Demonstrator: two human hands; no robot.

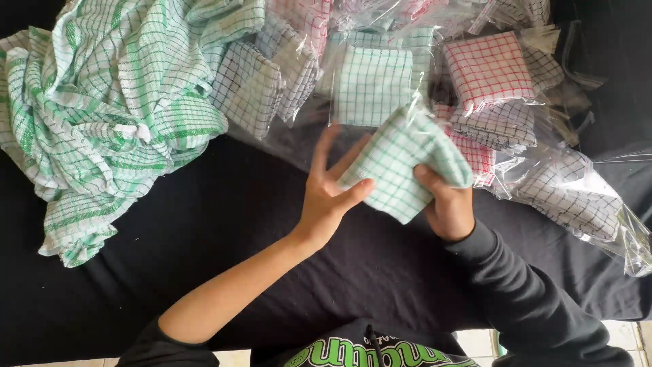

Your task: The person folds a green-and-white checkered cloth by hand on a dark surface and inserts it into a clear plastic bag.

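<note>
Both hands hold one folded green-checked white cloth [401, 160] above the black table cover [204, 224]. My left hand [329, 194] grips its left edge, thumb on top and fingers behind it. My right hand [448, 204] clasps the right side from below, thumb pressed on the front. The cloth's far end sits partly inside a clear plastic bag [414, 112]. My left sleeve is pushed up to the elbow, while a dark sleeve covers the right arm.
A loose heap of unfolded green-checked cloths [109, 102] fills the far left. Along the back and right lie several bagged folded cloths: black-checked [255, 85], green-checked [373, 81], red-checked [489, 68]. More bagged packs [577, 190] spread to the right edge.
</note>
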